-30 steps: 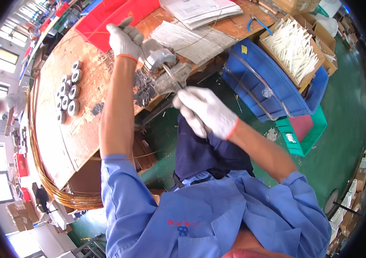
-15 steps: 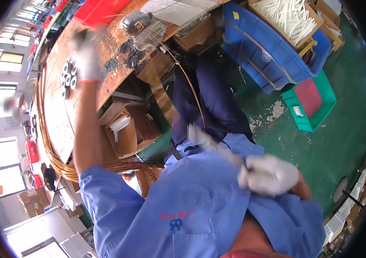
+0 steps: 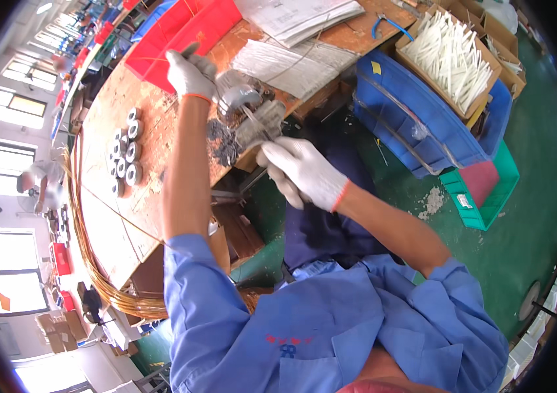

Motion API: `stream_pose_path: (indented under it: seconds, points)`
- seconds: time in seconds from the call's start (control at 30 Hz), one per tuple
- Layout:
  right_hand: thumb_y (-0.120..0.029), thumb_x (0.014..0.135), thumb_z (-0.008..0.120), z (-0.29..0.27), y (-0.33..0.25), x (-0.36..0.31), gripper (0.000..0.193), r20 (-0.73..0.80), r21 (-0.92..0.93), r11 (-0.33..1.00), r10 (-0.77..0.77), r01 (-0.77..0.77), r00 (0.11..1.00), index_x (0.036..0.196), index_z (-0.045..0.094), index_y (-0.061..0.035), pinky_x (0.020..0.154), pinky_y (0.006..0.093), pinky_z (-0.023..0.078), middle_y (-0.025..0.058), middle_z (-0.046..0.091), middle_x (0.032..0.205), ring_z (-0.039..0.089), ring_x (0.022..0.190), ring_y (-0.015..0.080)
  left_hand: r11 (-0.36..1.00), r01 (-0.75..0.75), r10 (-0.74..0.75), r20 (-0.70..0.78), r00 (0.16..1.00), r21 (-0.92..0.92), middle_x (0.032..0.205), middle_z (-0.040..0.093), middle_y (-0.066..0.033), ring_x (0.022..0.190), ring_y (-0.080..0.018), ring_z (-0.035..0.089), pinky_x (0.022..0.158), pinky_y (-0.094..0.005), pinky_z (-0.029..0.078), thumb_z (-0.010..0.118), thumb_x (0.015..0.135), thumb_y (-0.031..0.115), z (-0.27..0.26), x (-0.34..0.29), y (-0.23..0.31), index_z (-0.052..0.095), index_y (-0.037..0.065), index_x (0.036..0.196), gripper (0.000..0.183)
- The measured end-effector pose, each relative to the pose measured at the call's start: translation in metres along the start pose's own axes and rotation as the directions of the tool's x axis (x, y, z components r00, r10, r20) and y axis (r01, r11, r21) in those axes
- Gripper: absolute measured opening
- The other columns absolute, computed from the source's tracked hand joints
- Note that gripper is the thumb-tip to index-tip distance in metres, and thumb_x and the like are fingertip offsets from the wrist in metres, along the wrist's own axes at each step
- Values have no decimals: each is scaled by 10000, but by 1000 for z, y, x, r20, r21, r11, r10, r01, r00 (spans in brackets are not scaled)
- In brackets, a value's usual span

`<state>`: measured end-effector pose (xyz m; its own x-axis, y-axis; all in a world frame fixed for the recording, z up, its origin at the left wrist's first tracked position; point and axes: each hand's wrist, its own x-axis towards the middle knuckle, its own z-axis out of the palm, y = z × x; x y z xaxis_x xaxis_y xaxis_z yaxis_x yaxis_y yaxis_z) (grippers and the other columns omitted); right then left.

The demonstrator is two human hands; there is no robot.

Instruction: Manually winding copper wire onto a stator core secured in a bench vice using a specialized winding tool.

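Observation:
My left hand (image 3: pixel 191 73), in a white glove, is at the front of the red bin, beyond the round metal machine part. Its fingers are bent, and a thin copper wire (image 3: pixel 151 59) meets their tips. My right hand (image 3: pixel 308 173), also gloved, is at the bench edge, closed round a slim metal tool (image 3: pixel 251 115). The tool reaches to the small grey bench machine (image 3: pixel 262 124); its exact kind is hidden by the glove. Dark scraps (image 3: pixel 225 143) lie against the machine. To the left stand several grey-white rings (image 3: pixel 133 152).
The red bin (image 3: pixel 180 39) and papers (image 3: pixel 298 16) lie at the back, with blue-handled pliers (image 3: pixel 383 26) to the right. A blue crate (image 3: pixel 396 118) carries a carton of white strips (image 3: pixel 449 59). A green bin (image 3: pixel 488 203) is on the floor. A copper wire bundle (image 3: pixel 95 268) curves along the left.
My left hand has moved right, from the rings to the red bin. My right hand has risen from beside my chest to the machine with its tool. The wire hanging over my lap is gone from there.

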<state>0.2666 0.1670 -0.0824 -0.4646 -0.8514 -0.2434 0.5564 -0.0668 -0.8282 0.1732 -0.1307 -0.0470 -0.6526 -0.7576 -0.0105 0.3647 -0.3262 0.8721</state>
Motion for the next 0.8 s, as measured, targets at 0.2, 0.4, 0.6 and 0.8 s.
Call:
stream_pose_path:
  seconds: [0.2,0.4,0.6,0.8]
  points:
    - [-334,1110,533,-22,-21,-51,328,29,-194,970,152,-144,988,975,554,-35,369,278,320,-34,467,691,402,449,66,986,73,-77,21,997,152,622,350,33,500,-126,323,462,-308,294,560,1085,422,-10,1,26,612,10,1018,420]
    - [-237,1122,481,-52,9,-206,283,130,-158,977,165,-143,978,989,581,-8,400,275,327,-12,471,565,422,398,84,870,-210,234,0,972,446,895,620,-103,781,-208,585,757,-346,511,683,1016,426,-63,-76,87,622,45,1113,398]
    - [-205,1007,720,-91,13,-310,184,701,-434,870,162,236,694,1113,709,-55,708,374,578,102,734,835,763,818,308,154,-745,456,623,636,649,1006,696,-90,944,-233,702,980,-397,561,738,984,336,15,-214,0,478,-37,1510,696]
    - [-260,1080,589,-50,9,-175,258,258,-224,973,121,-62,959,980,650,-30,522,322,482,65,677,745,636,567,179,937,-249,223,127,966,244,612,288,49,480,-79,250,437,-293,210,461,1126,465,60,-95,53,663,-77,1074,580]
